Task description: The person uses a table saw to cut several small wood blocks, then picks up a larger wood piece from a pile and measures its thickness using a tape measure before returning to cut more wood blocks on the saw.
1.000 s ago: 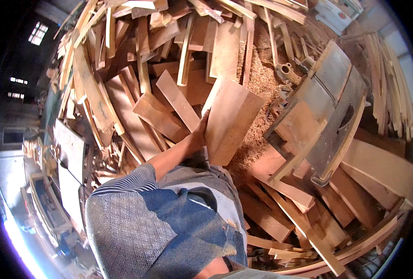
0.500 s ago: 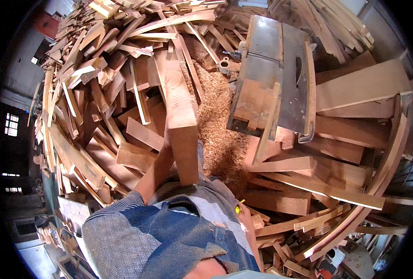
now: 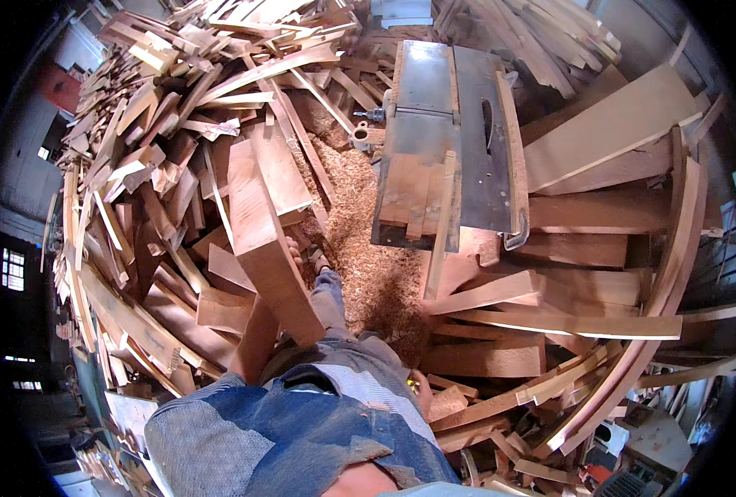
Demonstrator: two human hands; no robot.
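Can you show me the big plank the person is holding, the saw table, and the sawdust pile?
plank (image 3: 264,240), head view, its broad face.
saw table (image 3: 434,124), head view, its metal top.
sawdust pile (image 3: 368,257), head view, its middle.

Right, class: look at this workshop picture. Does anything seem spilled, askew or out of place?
Yes. Sawdust is heaped on the floor beside the table saw, and offcuts lie piled at all angles around it. Loose boards rest on the saw's top.

Patchwork top of blue denim and grey striped fabric (image 3: 302,422), short sleeves, bare forearms, blue jeans (image 3: 328,294)
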